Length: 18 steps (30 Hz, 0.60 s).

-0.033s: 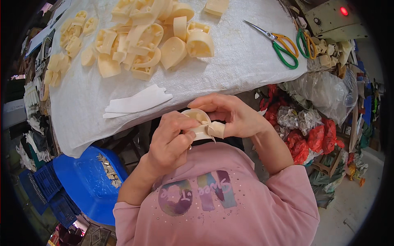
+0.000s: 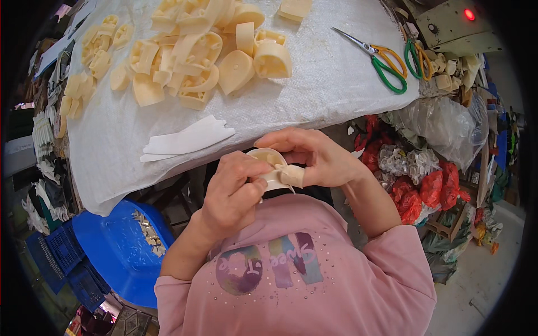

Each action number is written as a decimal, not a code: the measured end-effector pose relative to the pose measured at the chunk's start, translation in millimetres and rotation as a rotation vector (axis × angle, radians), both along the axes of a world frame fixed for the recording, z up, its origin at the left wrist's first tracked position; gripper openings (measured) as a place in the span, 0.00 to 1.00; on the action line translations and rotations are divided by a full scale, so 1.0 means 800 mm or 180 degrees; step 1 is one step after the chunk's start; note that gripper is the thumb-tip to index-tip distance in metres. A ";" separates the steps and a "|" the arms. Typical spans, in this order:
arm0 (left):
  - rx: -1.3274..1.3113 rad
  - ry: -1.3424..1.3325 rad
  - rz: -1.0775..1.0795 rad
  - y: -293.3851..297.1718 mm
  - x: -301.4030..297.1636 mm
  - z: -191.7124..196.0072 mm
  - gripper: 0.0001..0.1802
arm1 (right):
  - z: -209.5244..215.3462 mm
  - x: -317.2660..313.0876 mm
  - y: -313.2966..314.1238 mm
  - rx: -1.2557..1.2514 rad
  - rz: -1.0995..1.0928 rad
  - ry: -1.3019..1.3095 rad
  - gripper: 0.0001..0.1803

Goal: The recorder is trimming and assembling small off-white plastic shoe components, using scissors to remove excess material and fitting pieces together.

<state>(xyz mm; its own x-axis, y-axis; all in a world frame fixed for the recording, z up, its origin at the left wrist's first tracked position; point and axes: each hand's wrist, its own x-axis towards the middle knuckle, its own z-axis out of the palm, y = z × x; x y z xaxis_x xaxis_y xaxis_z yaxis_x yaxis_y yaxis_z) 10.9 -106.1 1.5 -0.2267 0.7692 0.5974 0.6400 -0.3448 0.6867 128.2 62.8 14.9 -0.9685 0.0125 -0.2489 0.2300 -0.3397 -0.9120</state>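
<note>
Over my lap, just off the table's near edge, both hands hold a cream plastic piece [image 2: 267,159] shaped like a chunky shoe heel, its hollow side up. My left hand [image 2: 231,193] is closed on its left side, fingertips reaching over the rim. My right hand [image 2: 325,159] grips the far and right side, its thumb pressing the near rim. A beige wrap [image 2: 292,176] covers that thumb's tip. A white strip [image 2: 273,182] lies along the piece's near wall, with a thin end sticking out by the thumb. My fingers hide much of the piece.
On the white-covered table [image 2: 314,84] lie a pile of similar cream pieces [image 2: 193,53], white strips [image 2: 188,139] and green-and-orange scissors [image 2: 381,61]. A blue basin [image 2: 120,252] with scraps stands at left. Red and clear plastic bags [image 2: 431,187] are heaped at right.
My right thumb has slid slightly left along the near rim of the cream piece. Both hands keep their hold.
</note>
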 end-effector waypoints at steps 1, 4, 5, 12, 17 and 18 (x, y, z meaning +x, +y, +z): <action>-0.0064 0.0109 0.0019 0.001 0.000 0.001 0.11 | -0.007 -0.002 -0.001 0.0086 0.0052 0.0066 0.30; -0.0163 0.0148 0.0131 0.000 -0.001 -0.001 0.13 | -0.018 -0.008 0.000 0.0314 0.0137 0.0272 0.31; -0.0195 0.0076 0.0221 -0.001 -0.002 -0.001 0.15 | -0.018 -0.010 -0.002 0.0312 0.0144 0.0277 0.31; -0.0162 -0.1189 0.0717 0.004 0.002 -0.012 0.07 | -0.024 -0.018 0.000 0.0983 -0.1027 0.0794 0.34; -0.0184 -0.2035 0.0578 0.006 0.006 -0.007 0.07 | -0.017 -0.018 -0.002 0.2488 -0.0951 0.1578 0.16; -0.0176 -0.2395 0.0510 0.009 0.010 -0.005 0.06 | -0.019 -0.018 -0.006 0.2397 -0.0910 0.1589 0.16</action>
